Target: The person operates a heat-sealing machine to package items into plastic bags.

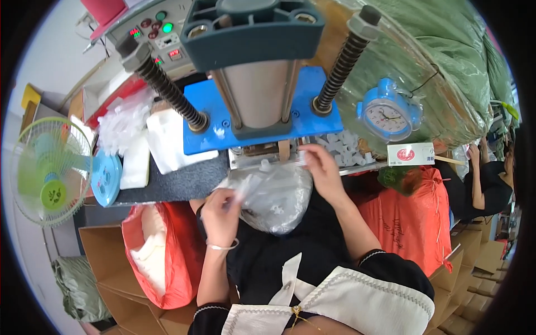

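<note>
My left hand (219, 216), a bracelet on its wrist, is closed left of a clear plastic bag (282, 209). A translucent plastic piece (244, 188), smeared by motion, shows at its fingertips. The bag hangs at the table's edge below the press, with small white bits inside. At the press's right side my right hand (324, 170) pinches a small white plastic piece (302, 158). Above both hands stands the press, with a blue plate (257, 134), a grey cylinder (257, 92) and two spring-loaded bolts. Its lower working area is partly hidden by the plate.
Left on the table lie translucent sleeves (173, 142) and white plastic parts (125, 123), near a green fan (53, 170). Right are more white parts (341, 146), a blue alarm clock (389, 115) and a small box (410, 154). Red sacks (410, 218) flank me. Another person (486, 181) sits far right.
</note>
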The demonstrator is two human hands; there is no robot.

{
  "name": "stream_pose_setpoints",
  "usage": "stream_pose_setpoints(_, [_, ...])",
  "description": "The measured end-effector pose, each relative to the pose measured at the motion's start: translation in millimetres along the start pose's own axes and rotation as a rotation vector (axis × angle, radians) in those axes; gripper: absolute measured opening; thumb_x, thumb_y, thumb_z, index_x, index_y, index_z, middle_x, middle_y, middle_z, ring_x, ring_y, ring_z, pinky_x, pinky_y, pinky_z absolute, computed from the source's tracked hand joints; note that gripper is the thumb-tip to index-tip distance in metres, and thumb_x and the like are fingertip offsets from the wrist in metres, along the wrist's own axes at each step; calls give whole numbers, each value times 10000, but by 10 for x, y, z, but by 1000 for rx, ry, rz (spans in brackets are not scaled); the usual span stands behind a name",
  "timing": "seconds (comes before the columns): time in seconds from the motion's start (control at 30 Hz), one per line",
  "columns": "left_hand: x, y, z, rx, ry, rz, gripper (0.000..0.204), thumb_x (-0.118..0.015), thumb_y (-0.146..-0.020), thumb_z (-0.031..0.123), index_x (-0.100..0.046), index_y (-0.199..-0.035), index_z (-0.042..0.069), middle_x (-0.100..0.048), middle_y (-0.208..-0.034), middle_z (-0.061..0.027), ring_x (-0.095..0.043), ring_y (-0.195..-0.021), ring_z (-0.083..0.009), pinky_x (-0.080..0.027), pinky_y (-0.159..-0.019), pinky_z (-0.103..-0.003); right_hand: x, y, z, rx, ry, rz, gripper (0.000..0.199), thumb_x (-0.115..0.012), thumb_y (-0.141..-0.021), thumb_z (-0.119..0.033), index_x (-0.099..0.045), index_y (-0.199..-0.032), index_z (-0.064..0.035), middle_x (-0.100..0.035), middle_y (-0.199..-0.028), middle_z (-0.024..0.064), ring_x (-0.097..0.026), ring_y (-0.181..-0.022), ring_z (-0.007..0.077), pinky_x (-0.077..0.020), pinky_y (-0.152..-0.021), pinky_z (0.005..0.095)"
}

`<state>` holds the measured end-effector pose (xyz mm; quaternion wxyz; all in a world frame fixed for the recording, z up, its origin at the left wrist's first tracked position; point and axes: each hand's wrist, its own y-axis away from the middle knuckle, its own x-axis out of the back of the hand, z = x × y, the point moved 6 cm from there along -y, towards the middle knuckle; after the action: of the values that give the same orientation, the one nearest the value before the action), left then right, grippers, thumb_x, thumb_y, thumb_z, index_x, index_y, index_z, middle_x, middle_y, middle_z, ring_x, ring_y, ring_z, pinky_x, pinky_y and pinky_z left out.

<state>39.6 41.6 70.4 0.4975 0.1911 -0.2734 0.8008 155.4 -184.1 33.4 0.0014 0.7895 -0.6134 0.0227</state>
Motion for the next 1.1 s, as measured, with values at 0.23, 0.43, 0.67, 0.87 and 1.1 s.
stream_pose_setpoints(0.23, [-742,147,-433,414,510,-210,210,-669,-865,178,-679,-888,-30,-652,-717,-29,-532,-588,-64,-420,-550,-209,-567,-189,32,54,146,-248,214,-615,-874,-125,-634,-1066,-32,-656,-933,76,-611,-881,147,-478,-783,284])
stream_pose_setpoints(0.43, [-955,175,-674,432,537,-200,218,-677,-862,186,-677,-881,-32,-650,-733,-19,-529,-613,-52,-417,-563,-190,-423,-187,232,50,11,-97,213,-602,-879,-89,-629,-1075,-12,-669,-951,85,-616,-916,149,-479,-815,280])
stream_pose_setpoints(0.67, [-1006,130,-471,478,595,-254,243,-682,-860,228,-680,-887,-13,-635,-689,3,-490,-563,-22,-378,-492,-183,-488,-214,228,57,109,-158,207,-614,-878,-125,-633,-1055,-22,-675,-925,128,-648,-850,205,-493,-770,308])
stream_pose_setpoints(0.87, [-940,-156,-609,497,688,-232,246,-665,-869,227,-667,-800,-9,-611,-605,-11,-462,-451,-40,-335,-420,-202,-103,-162,-102,369,754,230,181,-616,-846,-112,-627,-1009,-32,-618,-908,151,-602,-809,292,-486,-761,362])
stream_pose_setpoints(1.1, [-736,-414,-707,237,-145,-222,451,-738,-730,460,-671,-804,19,-643,-703,-179,-631,-685,-343,-491,-649,-425,209,-312,300,317,1094,85,239,-567,-741,-5,-609,-976,0,-580,-1019,219,-512,-977,410,-428,-883,460])
